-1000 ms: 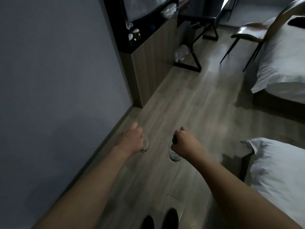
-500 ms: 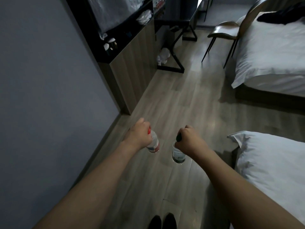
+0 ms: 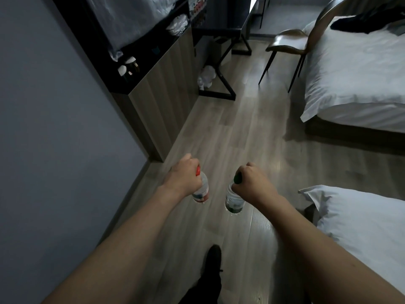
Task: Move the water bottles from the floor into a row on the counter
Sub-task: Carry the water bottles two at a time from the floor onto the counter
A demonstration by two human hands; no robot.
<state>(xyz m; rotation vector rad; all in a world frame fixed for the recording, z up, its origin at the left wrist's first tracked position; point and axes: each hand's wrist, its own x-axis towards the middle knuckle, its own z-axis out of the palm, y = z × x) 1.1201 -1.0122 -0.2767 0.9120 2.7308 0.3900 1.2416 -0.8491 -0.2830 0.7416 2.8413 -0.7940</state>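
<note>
On my far left runs a plain grey wall [image 3: 54, 139]. Next to it stands the wood-fronted cabinet [image 3: 162, 102] whose dark top is the surface [image 3: 140, 82]; two small white-topped cups [image 3: 128, 68] sit near its front corner, with folded white items further back that I cannot make out clearly.

My left hand [image 3: 183, 177] hangs low over the wooden floor [image 3: 230, 132], fingers curled tight around the neck of a red-capped water bottle [image 3: 200, 189]. The bottle dangles below my fist, tilted slightly, red label band near its base, clear of the floor.

Below, between my forearms, one dark shoe [image 3: 213, 255] steps forward.

Just beside the first bottle, apart from it, my right hand [image 3: 252, 183] is wrapped the same way around the neck of a green-capped water bottle [image 3: 234, 199], the cap peeking out by my knuckles and the green label low on the body. It also hangs free above the floor.

Further ahead, a cluster of clear bottles [image 3: 206, 79] sits on the floor under the black-framed desk [image 3: 221, 40]. Right of the desk is a brown chair [image 3: 289, 41], then a bed with white bedding [image 3: 355, 73] and a dark garment [image 3: 368, 19] on it. Close by on my right is a white pillow [image 3: 361, 220].
</note>
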